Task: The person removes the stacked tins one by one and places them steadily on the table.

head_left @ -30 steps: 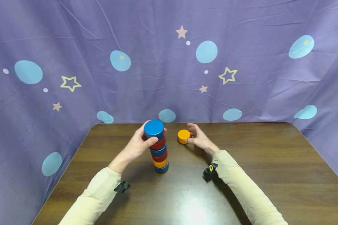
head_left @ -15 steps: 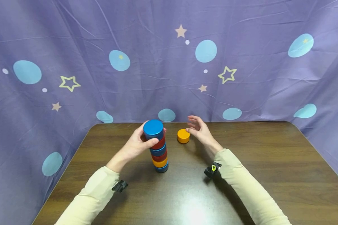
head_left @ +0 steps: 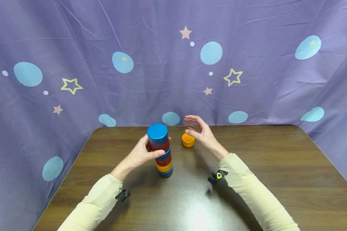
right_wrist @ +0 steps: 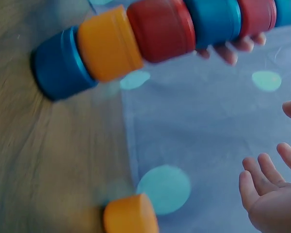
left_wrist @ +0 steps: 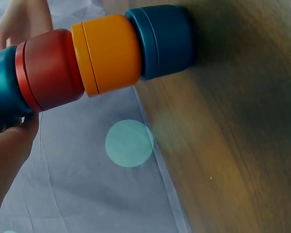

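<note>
A tall stack of round lidded tins (head_left: 157, 132) stands upright on the table, in blue, red and orange, with blue at the bottom and top. My left hand (head_left: 140, 153) grips its upper part, the thumb across the near side and the fingers round the back. In the right wrist view, those fingertips (right_wrist: 228, 55) show behind the blue and red tins. My right hand (head_left: 203, 133) hovers with parted, loosely bent fingers and holds nothing. Below it a single orange tin (head_left: 188, 142) sits on the table, apart from the stack; the hand partly covers its top in the head view.
The brown wooden table (head_left: 263, 166) ends at the back against a purple curtain (head_left: 150, 89) with stars and blue spots. Black wrist cameras (head_left: 122, 195) are strapped to both sleeves.
My right hand has lifted away from the orange tin and shifted left toward the stack. Lately my left hand has slid a little down the stack. The tins stay in place.
</note>
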`<act>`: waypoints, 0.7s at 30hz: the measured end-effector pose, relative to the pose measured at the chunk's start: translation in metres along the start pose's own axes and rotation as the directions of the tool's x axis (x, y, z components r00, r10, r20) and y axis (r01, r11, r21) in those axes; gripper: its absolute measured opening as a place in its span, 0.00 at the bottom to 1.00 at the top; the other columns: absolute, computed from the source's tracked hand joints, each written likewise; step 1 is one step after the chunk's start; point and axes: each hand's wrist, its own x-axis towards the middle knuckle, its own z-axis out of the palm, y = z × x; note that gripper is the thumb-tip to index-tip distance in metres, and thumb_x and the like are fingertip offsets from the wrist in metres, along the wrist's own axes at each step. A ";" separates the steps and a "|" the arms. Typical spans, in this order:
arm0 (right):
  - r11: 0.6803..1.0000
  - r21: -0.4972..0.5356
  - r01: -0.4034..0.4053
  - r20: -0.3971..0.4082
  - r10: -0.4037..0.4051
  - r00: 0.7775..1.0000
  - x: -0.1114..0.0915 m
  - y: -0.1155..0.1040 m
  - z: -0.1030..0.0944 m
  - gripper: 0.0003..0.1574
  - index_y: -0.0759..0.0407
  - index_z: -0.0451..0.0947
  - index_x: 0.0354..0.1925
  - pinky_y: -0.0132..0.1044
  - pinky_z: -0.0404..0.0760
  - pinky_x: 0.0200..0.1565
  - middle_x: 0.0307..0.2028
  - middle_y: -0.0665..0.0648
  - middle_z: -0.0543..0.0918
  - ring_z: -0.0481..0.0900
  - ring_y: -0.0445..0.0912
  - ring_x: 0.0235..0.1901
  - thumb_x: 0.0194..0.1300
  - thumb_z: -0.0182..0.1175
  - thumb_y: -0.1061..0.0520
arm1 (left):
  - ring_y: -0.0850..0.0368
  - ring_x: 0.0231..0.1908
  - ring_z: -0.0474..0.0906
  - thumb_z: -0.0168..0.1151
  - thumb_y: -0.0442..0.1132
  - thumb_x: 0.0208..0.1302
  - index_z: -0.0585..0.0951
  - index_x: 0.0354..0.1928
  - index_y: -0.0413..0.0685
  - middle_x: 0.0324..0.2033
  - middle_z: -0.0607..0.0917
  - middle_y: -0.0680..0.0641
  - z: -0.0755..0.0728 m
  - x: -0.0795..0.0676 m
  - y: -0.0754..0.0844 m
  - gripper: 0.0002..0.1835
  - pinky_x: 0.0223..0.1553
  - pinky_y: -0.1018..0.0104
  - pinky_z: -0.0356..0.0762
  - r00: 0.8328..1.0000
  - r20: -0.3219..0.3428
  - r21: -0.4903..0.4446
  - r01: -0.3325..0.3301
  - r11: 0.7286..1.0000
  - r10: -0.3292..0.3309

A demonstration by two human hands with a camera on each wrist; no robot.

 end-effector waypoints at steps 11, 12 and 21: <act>0.992 0.004 0.127 0.096 -0.127 0.987 0.002 -0.034 0.024 0.30 0.75 0.64 0.60 0.52 0.68 0.60 0.58 0.70 0.72 0.71 0.63 0.59 0.59 0.57 0.72 | 0.53 0.52 0.76 0.67 0.48 0.62 0.64 0.65 0.33 0.55 0.76 0.29 0.003 -0.001 0.000 0.38 0.53 0.60 0.73 0.999 -0.033 0.007 0.000 1.000 0.000; 0.990 0.005 0.142 0.110 -0.141 0.984 0.002 -0.036 0.026 0.30 0.75 0.64 0.60 0.53 0.67 0.60 0.57 0.70 0.72 0.70 0.63 0.59 0.59 0.57 0.72 | 0.54 0.52 0.76 0.67 0.48 0.62 0.64 0.65 0.32 0.55 0.76 0.29 0.003 -0.001 0.000 0.38 0.53 0.61 0.73 0.999 -0.035 0.009 -0.003 1.000 0.003; 0.981 0.013 0.191 0.237 -0.189 0.953 0.000 -0.060 0.051 0.30 0.75 0.64 0.59 0.53 0.66 0.61 0.57 0.71 0.71 0.72 0.62 0.57 0.58 0.59 0.74 | 0.58 0.47 0.77 0.68 0.52 0.60 0.63 0.63 0.26 0.51 0.77 0.31 0.004 -0.003 -0.003 0.42 0.51 0.65 0.74 0.995 -0.103 0.057 0.001 0.998 0.005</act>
